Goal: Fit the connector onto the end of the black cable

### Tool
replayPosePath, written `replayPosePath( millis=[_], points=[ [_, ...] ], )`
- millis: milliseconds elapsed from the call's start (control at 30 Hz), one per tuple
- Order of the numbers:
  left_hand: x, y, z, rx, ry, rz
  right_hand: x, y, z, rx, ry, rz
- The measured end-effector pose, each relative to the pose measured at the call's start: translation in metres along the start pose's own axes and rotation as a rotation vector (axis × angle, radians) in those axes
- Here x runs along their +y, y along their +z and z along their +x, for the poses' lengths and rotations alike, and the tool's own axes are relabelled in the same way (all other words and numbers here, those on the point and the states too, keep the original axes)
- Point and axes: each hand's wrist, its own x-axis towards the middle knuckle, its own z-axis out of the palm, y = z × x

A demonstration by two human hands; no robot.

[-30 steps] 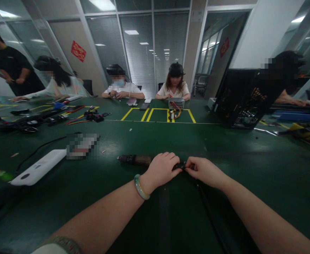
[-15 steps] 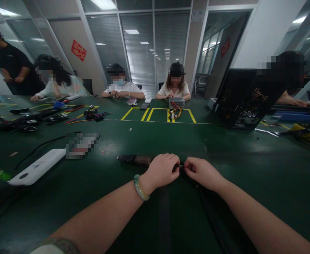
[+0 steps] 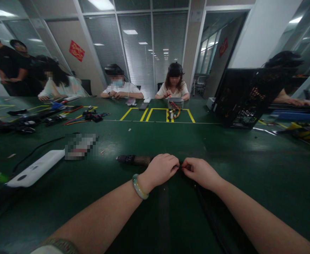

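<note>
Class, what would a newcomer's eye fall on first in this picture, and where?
First, probably, the bare left hand and bare right hand, close together below centre, with a brown-and-black cylindrical tool showing left of them. Then the bulky black perforated case at right and the flat white oblong device lying at left on the dark green tabletop.

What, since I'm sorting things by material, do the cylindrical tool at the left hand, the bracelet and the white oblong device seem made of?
Cylindrical tool: black end likely plastic, by its dull surface; bright tip metal-like; brown part unclear.
Bracelet: perhaps polished stone or glass, by its green-yellow tones and sheen.
White oblong device: probably satin plastic, by its smooth pale shell.
</note>
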Motion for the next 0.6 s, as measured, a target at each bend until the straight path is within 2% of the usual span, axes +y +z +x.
replayPosePath(
  millis=[200,433,600],
  points=[
    [-0.002,-0.002,-0.001,0.0,0.028,-0.004,-0.004,0.006,0.001,0.034,0.063,0.084],
    [-0.001,-0.003,0.001,-0.002,0.016,-0.001,0.004,0.001,0.002,-0.089,0.196,0.161],
    [-0.003,-0.004,0.001,-0.014,0.016,-0.007,0.005,0.012,0.002,-0.001,0.182,0.227]
  ],
)
